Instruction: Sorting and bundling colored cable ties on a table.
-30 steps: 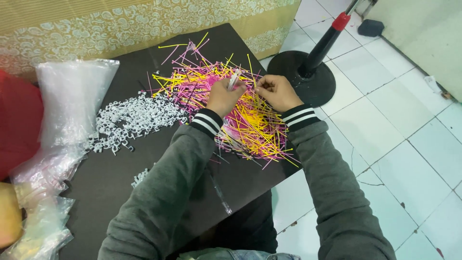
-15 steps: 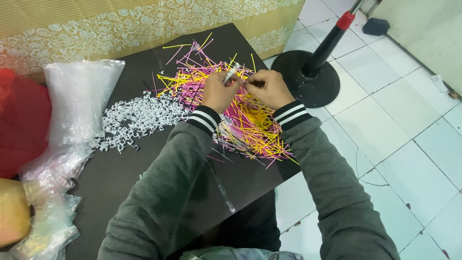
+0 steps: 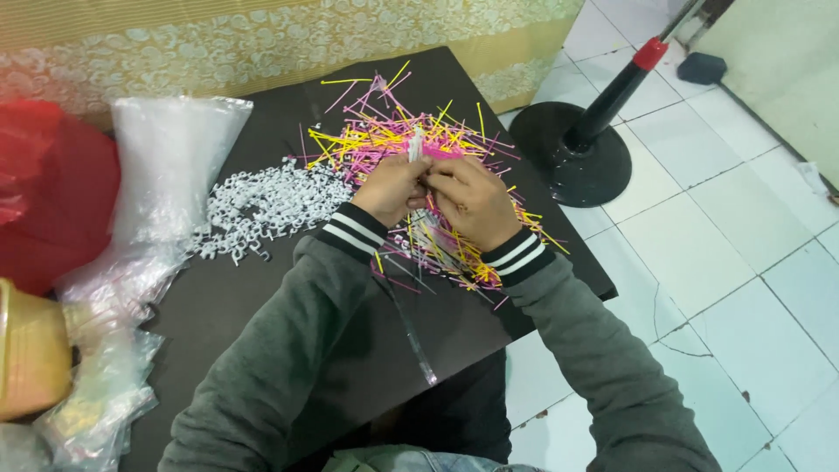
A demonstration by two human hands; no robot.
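Head view: our left hand [image 3: 391, 188] and right hand [image 3: 472, 199] pinch one small white clip [image 3: 416, 145] together above pink and yellow sticks [image 3: 398, 135] on the dark desk [image 3: 262, 297]; white clips [image 3: 262, 205] piled alongside.

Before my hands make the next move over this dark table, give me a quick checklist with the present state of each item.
1. Left hand and right hand meet over the pile: ok.
2. Small white plastic piece pinched at the fingertips: ok.
3. Pink and yellow thin plastic sticks heaped within reach: ok.
4. Heap of white plastic clips beside the left hand: ok.
5. Stick seated in the white piece: cannot tell.
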